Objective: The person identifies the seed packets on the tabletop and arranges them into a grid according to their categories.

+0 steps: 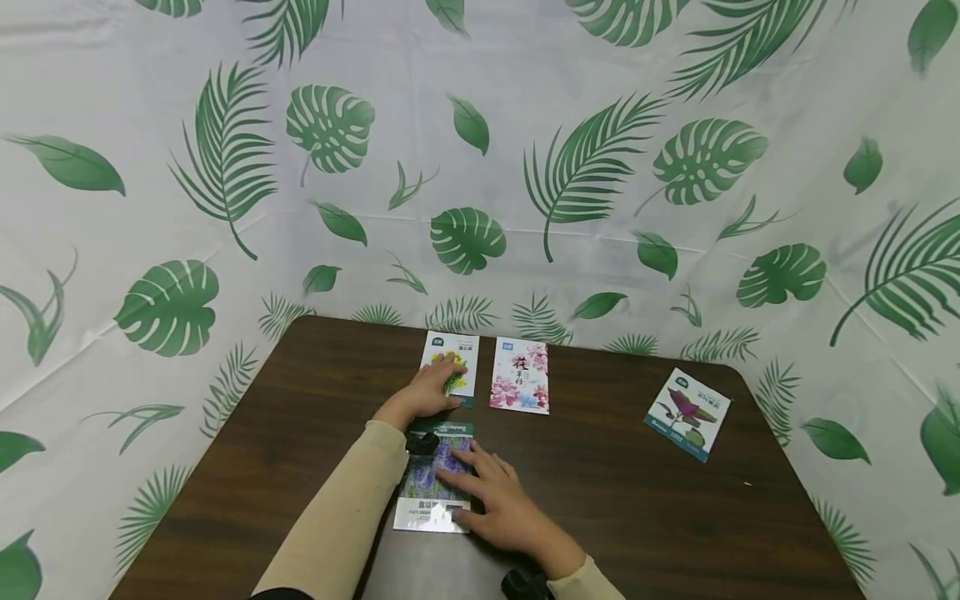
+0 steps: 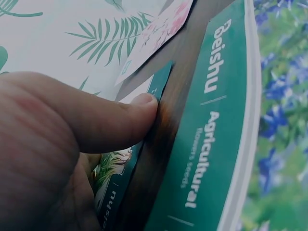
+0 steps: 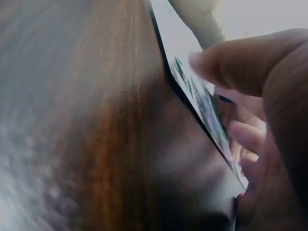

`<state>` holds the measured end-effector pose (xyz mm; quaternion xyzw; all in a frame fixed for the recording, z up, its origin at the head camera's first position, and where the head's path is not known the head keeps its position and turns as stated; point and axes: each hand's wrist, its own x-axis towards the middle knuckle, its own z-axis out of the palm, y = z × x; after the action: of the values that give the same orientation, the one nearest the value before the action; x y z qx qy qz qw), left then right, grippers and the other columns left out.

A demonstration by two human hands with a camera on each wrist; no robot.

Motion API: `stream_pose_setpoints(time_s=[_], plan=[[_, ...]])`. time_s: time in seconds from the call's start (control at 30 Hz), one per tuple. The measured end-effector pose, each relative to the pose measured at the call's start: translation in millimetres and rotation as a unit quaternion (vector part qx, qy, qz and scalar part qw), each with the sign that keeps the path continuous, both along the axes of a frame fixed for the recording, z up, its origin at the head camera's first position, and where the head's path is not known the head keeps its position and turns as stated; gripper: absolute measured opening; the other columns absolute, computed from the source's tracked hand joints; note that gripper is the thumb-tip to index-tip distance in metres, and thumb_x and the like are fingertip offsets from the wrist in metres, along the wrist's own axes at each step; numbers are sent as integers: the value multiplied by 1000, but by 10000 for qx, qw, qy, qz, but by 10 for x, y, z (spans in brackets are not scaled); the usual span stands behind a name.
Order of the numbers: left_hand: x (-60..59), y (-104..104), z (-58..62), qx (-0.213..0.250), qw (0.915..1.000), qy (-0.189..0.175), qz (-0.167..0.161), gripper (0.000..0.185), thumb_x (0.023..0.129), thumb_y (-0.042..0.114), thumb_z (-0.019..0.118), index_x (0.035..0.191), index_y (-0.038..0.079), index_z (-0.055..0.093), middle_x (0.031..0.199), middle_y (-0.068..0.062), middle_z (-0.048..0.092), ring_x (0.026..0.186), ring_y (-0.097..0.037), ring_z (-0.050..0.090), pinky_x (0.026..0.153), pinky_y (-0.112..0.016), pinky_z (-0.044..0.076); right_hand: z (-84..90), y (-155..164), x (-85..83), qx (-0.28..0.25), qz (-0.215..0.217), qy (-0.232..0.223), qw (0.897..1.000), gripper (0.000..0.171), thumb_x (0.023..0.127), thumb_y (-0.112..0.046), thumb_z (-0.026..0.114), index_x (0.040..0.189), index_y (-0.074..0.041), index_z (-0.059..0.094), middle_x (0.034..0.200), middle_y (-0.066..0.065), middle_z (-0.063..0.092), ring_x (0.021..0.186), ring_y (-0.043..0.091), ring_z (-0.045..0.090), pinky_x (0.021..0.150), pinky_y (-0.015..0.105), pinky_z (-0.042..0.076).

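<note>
Left hand [image 1: 426, 393]: fingers straight on rectangular yellow-flowered white packet [image 1: 467, 380], twelve o'clock
Right hand [image 1: 504, 503]: fingers spread over glossy rectangular purple-flowered packet [image 1: 424, 490]
Packets: likely light, slippery; pinch edges

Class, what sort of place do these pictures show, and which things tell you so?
Probably an indoor tabletop set-up, perhaps staged for recording: a dark wood-look table stands before hanging leaf-print sheeting, with flower-seed packets laid out on it.
</note>
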<state>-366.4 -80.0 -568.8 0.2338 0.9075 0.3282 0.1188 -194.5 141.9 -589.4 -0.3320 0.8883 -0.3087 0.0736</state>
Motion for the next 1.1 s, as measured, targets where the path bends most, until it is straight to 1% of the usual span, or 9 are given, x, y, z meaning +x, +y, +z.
stream_pose_setpoints(time_s=[0.1, 0.17, 0.23, 0.3, 0.37, 0.5, 0.7, 0.87, 1.1], plan=[[-10, 5, -17, 58, 10000, -36, 11, 64, 104, 16, 75, 162, 6, 49, 182, -23, 17, 171, -44, 9, 138, -65, 7, -5, 23, -19, -351, -88, -204, 9991, 54, 100, -29, 80, 151, -31, 63, 174, 12, 38, 166, 45, 26, 122, 80, 25], [-17, 7, -18, 83, 9999, -69, 9, 64, 104, 17, 74, 162, 7, 49, 183, -22, 16, 171, -44, 8, 138, -64, 6, -18, 33, -35, -451, -110, -156, 9988, 45, 98, -28, 82, 140, -32, 68, 168, 13, 43, 160, 43, 35, 119, 80, 28], [-19, 8, -15, 79, 9999, -92, 3, 64, 105, 17, 74, 162, 8, 48, 183, -22, 15, 171, -43, 7, 138, -64, 5, -40, 35, -43, -402, -89, -61, 9991, 39, 98, -28, 82, 134, -33, 70, 162, 12, 48, 156, 41, 40, 118, 78, 31], [-17, 10, -13, 57, 9999, -89, 8, 64, 104, 16, 74, 162, 8, 49, 183, -22, 15, 171, -43, 7, 139, -64, 5, -62, 32, -40, -231, -21, 95, 9997, 41, 99, -30, 82, 138, -36, 70, 161, 10, 50, 157, 39, 41, 120, 76, 31], [-11, 10, -13, 32, 10000, -43, 24, 64, 104, 16, 75, 161, 7, 50, 182, -23, 16, 171, -44, 9, 138, -65, 7, -79, 23, -31, -99, 38, 224, 9997, 46, 100, -32, 80, 144, -38, 69, 163, 8, 50, 160, 38, 38, 122, 75, 30], [1, 10, -17, -8, 10000, 76, 61, 64, 103, 16, 76, 160, 6, 51, 181, -24, 19, 170, -46, 11, 138, -66, 9, -76, 7, -8, -25, 76, 290, 9995, 53, 101, -33, 78, 152, -39, 64, 168, 7, 47, 164, 42, 32, 125, 75, 27], [15, 20, -6, 36, 9999, 39, 117, 64, 103, 16, 76, 161, 7, 51, 182, -23, 19, 171, -44, 11, 138, -65, 8, -29, -3, 10, 60, 61, 149, 9999, 48, 104, -33, 75, 150, -42, 66, 171, 5, 46, 165, 43, 30, 127, 76, 24], [17, 15, 2, -5, 10000, -16, 81, 64, 102, 15, 76, 161, 6, 51, 182, -23, 19, 170, -45, 12, 138, -65, 9, -18, -4, 21, 110, 137, 181, 9997, 43, 105, -33, 72, 146, -45, 68, 169, 3, 48, 165, 43, 30, 126, 78, 23], [11, 13, 38, 4, 9997, -203, 121, 62, 102, 13, 78, 158, 6, 53, 182, -23, 18, 170, -46, 10, 137, -67, 11, -19, -6, 33, 178, 222, 153, 9995, 44, 107, -37, 70, 150, -45, 65, 171, 3, 46, 166, 43, 28, 125, 78, 23]])
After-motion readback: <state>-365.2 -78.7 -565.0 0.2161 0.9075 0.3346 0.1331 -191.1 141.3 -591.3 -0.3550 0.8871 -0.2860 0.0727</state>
